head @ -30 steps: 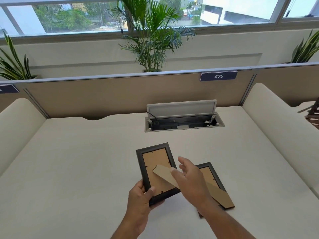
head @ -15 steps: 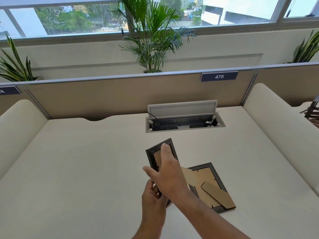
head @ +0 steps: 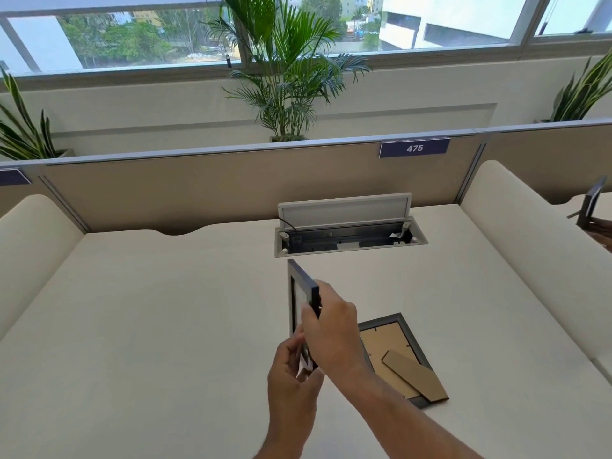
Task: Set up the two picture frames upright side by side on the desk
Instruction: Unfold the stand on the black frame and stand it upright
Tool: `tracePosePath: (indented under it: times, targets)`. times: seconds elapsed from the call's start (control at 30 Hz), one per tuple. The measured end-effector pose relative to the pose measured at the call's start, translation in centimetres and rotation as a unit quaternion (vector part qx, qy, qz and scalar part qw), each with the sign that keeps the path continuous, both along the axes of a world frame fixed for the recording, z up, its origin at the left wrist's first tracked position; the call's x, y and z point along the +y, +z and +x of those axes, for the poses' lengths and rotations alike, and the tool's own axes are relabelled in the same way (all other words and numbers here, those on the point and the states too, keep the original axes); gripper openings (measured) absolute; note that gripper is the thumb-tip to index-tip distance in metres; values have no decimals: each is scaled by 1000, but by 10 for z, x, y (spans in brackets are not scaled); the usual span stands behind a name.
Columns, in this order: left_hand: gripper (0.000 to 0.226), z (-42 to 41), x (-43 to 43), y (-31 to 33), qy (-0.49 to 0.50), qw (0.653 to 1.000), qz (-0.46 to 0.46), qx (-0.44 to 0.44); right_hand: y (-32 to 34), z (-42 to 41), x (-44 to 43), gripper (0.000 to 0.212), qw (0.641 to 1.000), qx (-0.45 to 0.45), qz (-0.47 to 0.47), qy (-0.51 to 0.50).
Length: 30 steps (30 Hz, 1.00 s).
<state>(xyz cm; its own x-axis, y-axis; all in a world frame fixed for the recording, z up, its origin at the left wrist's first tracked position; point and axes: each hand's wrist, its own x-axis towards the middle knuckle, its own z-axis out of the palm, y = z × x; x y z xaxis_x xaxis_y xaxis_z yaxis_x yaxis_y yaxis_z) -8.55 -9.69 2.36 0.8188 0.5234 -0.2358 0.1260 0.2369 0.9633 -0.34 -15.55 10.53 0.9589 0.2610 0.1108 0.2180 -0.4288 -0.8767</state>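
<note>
A dark picture frame (head: pixel 299 286) is held above the white desk (head: pixel 149 309), turned nearly edge-on to me with its pale front facing left. My left hand (head: pixel 291 372) grips its lower end and my right hand (head: pixel 334 332) grips its right edge from behind. The second dark frame (head: pixel 402 357) lies face down on the desk just to the right, brown backing up and its cardboard stand flat across it; my right forearm covers its near left part.
An open cable box (head: pixel 347 238) with a raised lid is sunk into the desk behind the frames. A beige partition (head: pixel 198 187) with the label 475 closes the back. Padded cream dividers (head: pixel 530 246) flank both sides. Another frame (head: pixel 592 207) stands on the neighbouring desk at far right.
The held frame has been rotated from back-up and flat to nearly upright and edge-on. My right hand moved from its cardboard stand to its right edge. The second frame has not moved.
</note>
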Motion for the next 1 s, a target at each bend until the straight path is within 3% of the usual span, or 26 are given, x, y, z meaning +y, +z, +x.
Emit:
tracePosePath:
  times: [0.07,0.2,0.27,0.33,0.47,0.63,1.0]
  targets:
    - [64,3,8,3,-8,1000,4,5,-2,6,-5,22,1000,8,17,-5]
    - [41,12,37,14,55,993,98,41,-10,20,-13,16,996,63,57,2]
    - [44,16,57,19,59,989,116,69,-14,25,-16,15,990,111,87,12]
    - [49,20,78,20,13,990,94,102,-15,29,-19,15,984,143,107,27]
    - [31,19,110,24,-114,977,101,151,-17,33,-21,18,970,179,152,60]
    - [27,12,128,22,-112,975,110,157,-25,34,-19,20,960,198,181,85]
    - [29,23,151,0,-32,987,75,140,-53,32,8,33,969,196,109,108]
